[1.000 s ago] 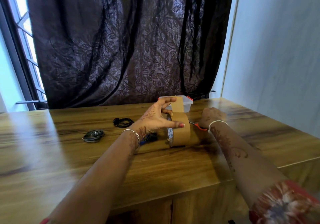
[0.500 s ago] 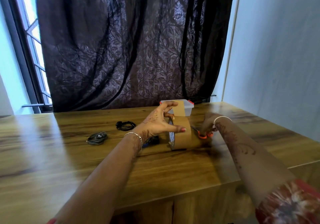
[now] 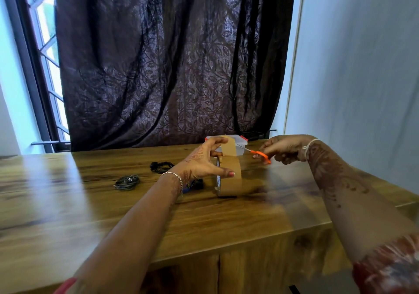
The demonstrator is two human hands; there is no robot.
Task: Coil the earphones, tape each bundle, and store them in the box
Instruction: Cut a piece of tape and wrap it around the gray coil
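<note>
Near the far edge of the desk (image 3: 226, 221) your left hand (image 3: 204, 162) steadies the brown tape roll (image 3: 230, 178) standing on edge, thumb on its face, fingers pinching a strip (image 3: 229, 147) pulled straight up. Your right hand (image 3: 283, 147) grips orange-handled scissors (image 3: 257, 154), blades pointing at the strip. The clear box (image 3: 240, 140) sits behind the roll at the far edge. Two coiled earphones, one black (image 3: 161, 166), one grey (image 3: 126, 182), lie toward the left, well apart from the box
</note>
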